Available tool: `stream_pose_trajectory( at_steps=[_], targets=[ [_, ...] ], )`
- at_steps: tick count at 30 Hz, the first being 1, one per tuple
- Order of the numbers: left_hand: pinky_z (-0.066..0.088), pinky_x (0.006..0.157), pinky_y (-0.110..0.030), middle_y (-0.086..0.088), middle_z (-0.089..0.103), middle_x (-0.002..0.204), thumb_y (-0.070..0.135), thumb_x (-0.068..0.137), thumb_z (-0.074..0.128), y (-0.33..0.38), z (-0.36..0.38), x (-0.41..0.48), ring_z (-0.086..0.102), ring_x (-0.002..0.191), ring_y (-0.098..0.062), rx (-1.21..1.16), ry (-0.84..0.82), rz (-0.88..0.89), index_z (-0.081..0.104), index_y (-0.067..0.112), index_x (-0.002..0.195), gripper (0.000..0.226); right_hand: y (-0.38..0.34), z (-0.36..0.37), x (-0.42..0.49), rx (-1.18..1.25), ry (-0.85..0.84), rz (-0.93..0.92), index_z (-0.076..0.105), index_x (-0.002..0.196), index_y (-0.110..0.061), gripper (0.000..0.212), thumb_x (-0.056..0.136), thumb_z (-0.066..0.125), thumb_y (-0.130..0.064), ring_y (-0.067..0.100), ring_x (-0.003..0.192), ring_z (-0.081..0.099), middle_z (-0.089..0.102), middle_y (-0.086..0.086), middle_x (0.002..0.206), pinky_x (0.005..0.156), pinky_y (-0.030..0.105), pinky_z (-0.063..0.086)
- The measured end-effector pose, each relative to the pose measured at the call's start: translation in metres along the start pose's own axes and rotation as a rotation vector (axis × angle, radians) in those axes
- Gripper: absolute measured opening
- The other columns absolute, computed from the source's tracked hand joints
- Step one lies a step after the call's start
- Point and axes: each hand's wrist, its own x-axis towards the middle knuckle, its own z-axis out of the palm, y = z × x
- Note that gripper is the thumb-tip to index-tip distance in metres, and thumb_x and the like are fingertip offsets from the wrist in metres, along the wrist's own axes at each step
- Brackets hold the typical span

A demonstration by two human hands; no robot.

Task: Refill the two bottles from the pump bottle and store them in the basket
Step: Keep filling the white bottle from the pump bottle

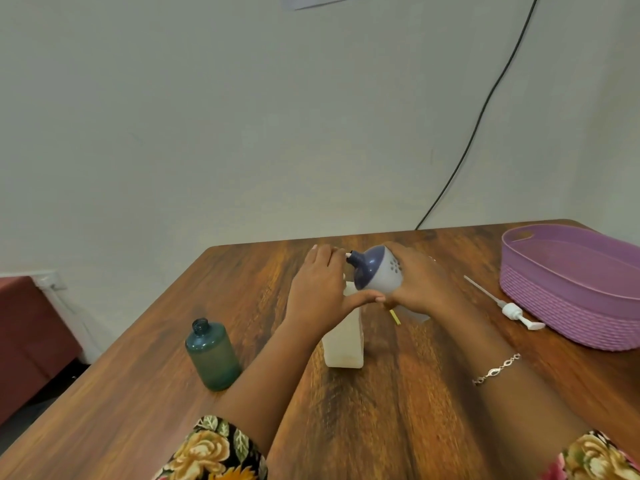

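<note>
At the far left, beyond the tabletop's (131, 410) slanting left edge, a red-brown seat (31, 341) stands low against the wall (242, 116). An uncapped teal bottle (213, 355) stands upright near that left edge, with bare wood all round it and a strip of open board between it and the drop.

At centre, the translucent pump bottle (344, 337), its pump removed, stands upright, set back from every edge. The person's left hand (322, 289) hovers over its top, thumb stretched to the right across its shoulder and fingers bent toward the neck of a blue-and-white bottle (375, 271). Whether those fingers pinch anything cannot be told.

The right hand (419, 285) grips the blue-and-white bottle by its rounded body, holding it tilted above the pump bottle with the neck pointing left. A bracelet (497, 369) circles the right wrist. Open wood lies between the two forearms on the near side.

Further right, the white pump head (512, 310) and its dip tube lie flat on the tabletop, just beside the purple basket (571, 306). The basket sits by the right far corner, its right end cut off by the frame. A black cable (485, 103) runs down the wall behind the far edge.
</note>
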Motion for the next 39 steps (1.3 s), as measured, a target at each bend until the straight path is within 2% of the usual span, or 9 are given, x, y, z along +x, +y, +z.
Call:
stream_pose_trajectory(
  at_steps=[3, 6, 10, 13, 15, 18, 24, 29, 39],
  targets=[
    [0.054, 0.078, -0.037, -0.010, 0.063, 0.094, 0.083, 0.065, 0.035, 0.005, 0.011, -0.006, 0.061, 0.087, -0.023, 0.019, 0.000, -0.035, 0.064, 0.002, 0.100, 0.093, 0.002, 0.003, 0.001, -0.007, -0.002, -0.009, 0.041, 0.132, -0.023, 0.079, 0.065, 0.081, -0.029, 0.020, 0.110, 0.049, 0.052, 0.003, 0.125, 0.079, 0.026, 0.038],
    [0.053, 0.080, -0.035, -0.008, 0.062, 0.093, 0.083, 0.064, 0.036, 0.006, 0.017, -0.009, 0.059, 0.088, -0.022, 0.039, -0.014, -0.029, 0.064, 0.003, 0.097, 0.091, 0.005, 0.011, 0.000, 0.005, 0.003, 0.007, 0.042, 0.130, -0.024, 0.074, 0.067, 0.078, -0.037, 0.020, 0.108, 0.051, 0.054, 0.003, 0.123, 0.080, 0.027, 0.039],
    [0.051, 0.087, -0.038, -0.010, 0.063, 0.102, 0.084, 0.064, 0.032, 0.006, 0.009, -0.009, 0.059, 0.096, -0.024, 0.069, -0.069, -0.005, 0.063, 0.002, 0.105, 0.097, 0.005, 0.012, 0.001, 0.014, 0.009, 0.007, 0.042, 0.131, -0.024, 0.076, 0.065, 0.080, -0.035, 0.020, 0.108, 0.051, 0.055, 0.002, 0.122, 0.079, 0.027, 0.039],
    [0.033, 0.106, -0.035, -0.009, 0.052, 0.126, 0.087, 0.061, 0.027, 0.004, -0.003, -0.003, 0.045, 0.119, -0.021, 0.057, -0.094, 0.008, 0.049, 0.005, 0.128, 0.108, 0.001, 0.006, 0.002, 0.004, 0.024, 0.017, 0.040, 0.132, -0.024, 0.080, 0.064, 0.081, -0.031, 0.021, 0.111, 0.049, 0.052, 0.003, 0.124, 0.080, 0.029, 0.040],
    [0.023, 0.111, -0.032, -0.007, 0.043, 0.136, 0.082, 0.066, 0.036, 0.000, -0.004, -0.002, 0.035, 0.126, -0.019, 0.076, -0.103, 0.032, 0.039, 0.008, 0.136, 0.102, 0.000, 0.002, 0.002, 0.004, 0.028, 0.009, 0.042, 0.130, -0.024, 0.080, 0.062, 0.082, -0.027, 0.021, 0.110, 0.049, 0.053, 0.003, 0.123, 0.081, 0.030, 0.041],
    [0.016, 0.112, -0.033, -0.005, 0.043, 0.133, 0.080, 0.067, 0.048, 0.004, -0.002, 0.001, 0.033, 0.123, -0.019, 0.186, -0.187, 0.084, 0.036, 0.008, 0.136, 0.101, 0.001, 0.002, 0.001, 0.000, 0.007, 0.012, 0.044, 0.127, -0.024, 0.078, 0.059, 0.083, -0.023, 0.020, 0.106, 0.051, 0.054, 0.002, 0.120, 0.078, 0.029, 0.041],
    [0.019, 0.110, -0.029, -0.002, 0.038, 0.135, 0.073, 0.069, 0.055, 0.003, -0.006, -0.004, 0.030, 0.124, -0.015, 0.140, -0.248, 0.092, 0.032, 0.013, 0.139, 0.096, 0.004, 0.011, -0.003, 0.017, -0.020, 0.043, 0.041, 0.131, -0.025, 0.083, 0.060, 0.083, -0.022, 0.020, 0.109, 0.049, 0.052, 0.002, 0.122, 0.079, 0.029, 0.040],
    [0.031, 0.093, -0.021, -0.001, 0.043, 0.131, 0.070, 0.070, 0.057, -0.003, -0.018, 0.008, 0.036, 0.119, -0.013, 0.047, -0.229, 0.079, 0.039, 0.017, 0.136, 0.087, 0.000, 0.005, 0.002, 0.043, 0.013, 0.027, 0.043, 0.128, -0.025, 0.079, 0.061, 0.082, -0.024, 0.018, 0.105, 0.049, 0.053, 0.002, 0.121, 0.077, 0.028, 0.038],
    [0.035, 0.094, -0.022, 0.002, 0.039, 0.131, 0.055, 0.066, 0.073, -0.003, -0.004, 0.001, 0.037, 0.118, -0.012, 0.006, -0.244, 0.013, 0.036, 0.019, 0.137, 0.087, 0.004, 0.011, -0.001, 0.039, -0.031, 0.036, 0.042, 0.129, -0.022, 0.080, 0.060, 0.082, -0.019, 0.019, 0.108, 0.049, 0.053, 0.003, 0.122, 0.078, 0.028, 0.037]
  ],
)
